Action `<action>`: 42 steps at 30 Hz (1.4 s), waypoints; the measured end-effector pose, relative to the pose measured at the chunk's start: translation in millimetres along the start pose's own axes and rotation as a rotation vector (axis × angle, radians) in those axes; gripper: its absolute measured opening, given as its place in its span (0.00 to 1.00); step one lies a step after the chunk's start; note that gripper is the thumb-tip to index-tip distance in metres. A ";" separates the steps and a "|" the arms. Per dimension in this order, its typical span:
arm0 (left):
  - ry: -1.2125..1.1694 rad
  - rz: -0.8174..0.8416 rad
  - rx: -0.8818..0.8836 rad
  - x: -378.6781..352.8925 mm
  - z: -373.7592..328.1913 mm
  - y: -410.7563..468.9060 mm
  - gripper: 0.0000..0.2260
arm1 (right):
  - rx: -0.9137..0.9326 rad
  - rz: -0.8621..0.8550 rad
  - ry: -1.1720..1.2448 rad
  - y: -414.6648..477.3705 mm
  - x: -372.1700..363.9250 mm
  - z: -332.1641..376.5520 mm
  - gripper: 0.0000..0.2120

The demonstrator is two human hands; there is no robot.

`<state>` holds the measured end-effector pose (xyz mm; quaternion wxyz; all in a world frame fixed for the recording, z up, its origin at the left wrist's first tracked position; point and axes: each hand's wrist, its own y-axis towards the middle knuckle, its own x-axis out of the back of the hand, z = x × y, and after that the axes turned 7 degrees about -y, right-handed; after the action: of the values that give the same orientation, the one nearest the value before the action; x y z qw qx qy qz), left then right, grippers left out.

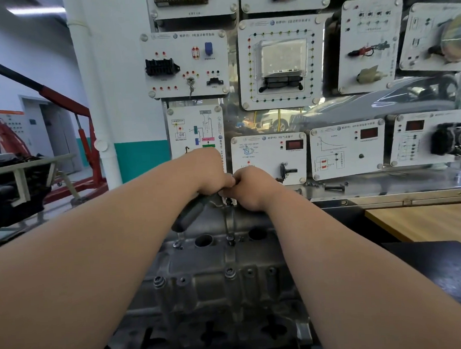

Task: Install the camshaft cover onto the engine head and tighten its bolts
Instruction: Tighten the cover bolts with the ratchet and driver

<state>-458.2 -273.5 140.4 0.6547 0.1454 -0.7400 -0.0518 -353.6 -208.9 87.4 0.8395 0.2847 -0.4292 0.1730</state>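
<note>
Board (284, 63) of mounted panels fills the background, with a red crane (65, 103) at far left. Grey cover (222, 282) lies centre frame under both forearms, running from the camera toward the board. Wooden table (429, 221) sits to its right. Left hand (210, 173) is at the cover's far edge, clenched round a dark tool (188, 214) whose handle slants down-left. Right hand (252, 189) touches the left, fingers curled at the tool's far end and apparently pinching it; the contact itself is hidden. Bolts (230, 239) stand in the cover's middle row.
</note>
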 end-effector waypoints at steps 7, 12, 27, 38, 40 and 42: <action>0.042 0.061 -0.019 2.8 -1.3 -6.2 0.12 | 0.045 0.001 0.058 -4.1 1.2 -1.2 0.09; -0.017 0.010 0.024 -4.1 -6.8 -4.0 0.17 | -0.005 -0.028 0.012 -1.1 -0.3 -2.4 0.17; 0.066 0.019 -0.044 -2.4 -2.6 -6.6 0.10 | 0.015 -0.033 -0.055 -2.6 -0.9 -0.1 0.15; 0.217 0.041 -0.006 0.4 -12.6 -5.1 0.10 | 0.014 -0.010 -0.006 -3.2 -1.8 -0.6 0.14; 0.192 0.024 0.007 -1.7 -10.8 -7.3 0.07 | 0.020 -0.017 -0.015 -3.7 -2.0 -0.5 0.14; 0.143 0.000 0.036 -1.9 -11.7 -8.1 0.10 | 0.024 -0.023 -0.013 -4.1 -2.1 0.1 0.14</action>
<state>-445.3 -279.3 138.0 0.7032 0.1606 -0.6920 -0.0280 -352.7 -212.3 84.4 0.8351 0.3009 -0.4293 0.1669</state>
